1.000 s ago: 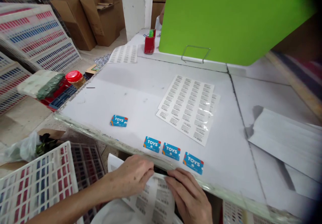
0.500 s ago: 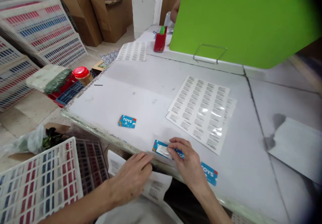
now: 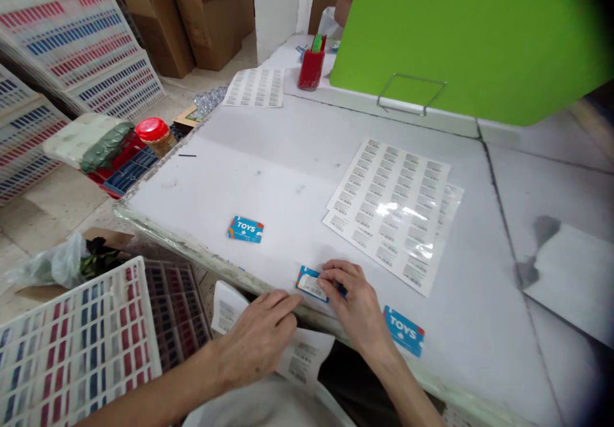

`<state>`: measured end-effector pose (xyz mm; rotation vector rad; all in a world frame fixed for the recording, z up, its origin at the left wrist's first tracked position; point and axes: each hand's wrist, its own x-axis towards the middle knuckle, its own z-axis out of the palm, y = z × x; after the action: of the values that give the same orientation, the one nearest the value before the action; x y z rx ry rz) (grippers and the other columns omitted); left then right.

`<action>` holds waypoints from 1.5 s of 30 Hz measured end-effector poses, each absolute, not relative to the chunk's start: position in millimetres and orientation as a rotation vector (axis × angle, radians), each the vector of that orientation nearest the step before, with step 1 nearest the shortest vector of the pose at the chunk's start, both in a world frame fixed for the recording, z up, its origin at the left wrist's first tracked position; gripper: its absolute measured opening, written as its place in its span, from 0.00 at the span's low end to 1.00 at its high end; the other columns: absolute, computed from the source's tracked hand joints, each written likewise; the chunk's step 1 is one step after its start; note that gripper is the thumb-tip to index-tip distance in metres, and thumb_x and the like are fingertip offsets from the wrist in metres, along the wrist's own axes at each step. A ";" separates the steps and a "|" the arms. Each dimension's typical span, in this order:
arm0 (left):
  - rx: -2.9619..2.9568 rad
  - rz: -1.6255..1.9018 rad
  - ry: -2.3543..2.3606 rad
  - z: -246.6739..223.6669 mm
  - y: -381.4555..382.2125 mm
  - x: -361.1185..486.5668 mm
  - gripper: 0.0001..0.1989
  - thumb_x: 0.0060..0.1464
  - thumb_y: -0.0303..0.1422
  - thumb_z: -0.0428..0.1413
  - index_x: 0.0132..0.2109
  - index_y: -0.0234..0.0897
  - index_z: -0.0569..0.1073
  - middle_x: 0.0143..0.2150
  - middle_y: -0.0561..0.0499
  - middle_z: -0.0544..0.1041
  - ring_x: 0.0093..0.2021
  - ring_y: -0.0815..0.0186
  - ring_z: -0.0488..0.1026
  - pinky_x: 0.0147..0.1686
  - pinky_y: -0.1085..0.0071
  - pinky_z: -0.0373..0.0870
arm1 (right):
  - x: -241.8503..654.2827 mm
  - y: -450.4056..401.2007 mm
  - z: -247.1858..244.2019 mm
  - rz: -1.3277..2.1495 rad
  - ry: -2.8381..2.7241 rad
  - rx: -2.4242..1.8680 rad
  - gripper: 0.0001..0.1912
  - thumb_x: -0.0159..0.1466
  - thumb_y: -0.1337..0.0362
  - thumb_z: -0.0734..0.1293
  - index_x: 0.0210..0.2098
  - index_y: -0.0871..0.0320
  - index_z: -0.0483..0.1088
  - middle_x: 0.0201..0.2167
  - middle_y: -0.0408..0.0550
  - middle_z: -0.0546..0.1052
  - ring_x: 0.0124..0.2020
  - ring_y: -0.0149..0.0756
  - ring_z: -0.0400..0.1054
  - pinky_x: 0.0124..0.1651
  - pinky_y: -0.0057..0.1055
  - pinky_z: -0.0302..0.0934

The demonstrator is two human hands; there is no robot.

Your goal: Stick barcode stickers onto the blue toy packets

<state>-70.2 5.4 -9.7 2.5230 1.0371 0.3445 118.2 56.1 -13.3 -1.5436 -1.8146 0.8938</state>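
Observation:
Near the table's front edge lies a blue card, partly under a white barcode sticker. My right hand pinches the sticker's right end with thumb and fingertips, covering the card's right part. Below the edge, over my lap, my left hand is closed on a sheet of barcode labels, whose middle it hides. One blue TOYS card rests right of my right wrist. Another TOYS card lies farther left on the table.
Overlapping barcode label sheets lie beyond my right hand, another label sheet at the far left. A green board with a wire stand rises at the back, near a red holder. Plastic crates stand left of the table.
The sticker now lies flatter and straighter over the blue card, my right fingers still on its end. The whole view has shifted slightly; my left hand stays on the label sheet.

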 end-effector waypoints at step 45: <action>2.594 0.218 1.050 -6.9 12.9 -65.1 0.09 0.45 0.18 0.50 0.36 0.29 0.69 0.57 0.41 0.63 0.47 0.57 0.60 0.48 0.63 0.62 | 114.0 52.1 -15.7 0.770 -1.863 -1.567 0.06 0.58 0.68 0.62 0.27 0.56 0.70 0.34 0.48 0.70 0.40 0.40 0.60 0.43 0.39 0.59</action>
<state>-65.1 12.9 -6.9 2.5943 1.0498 0.2181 114.0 52.1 -15.7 -1.5672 -1.8631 0.7700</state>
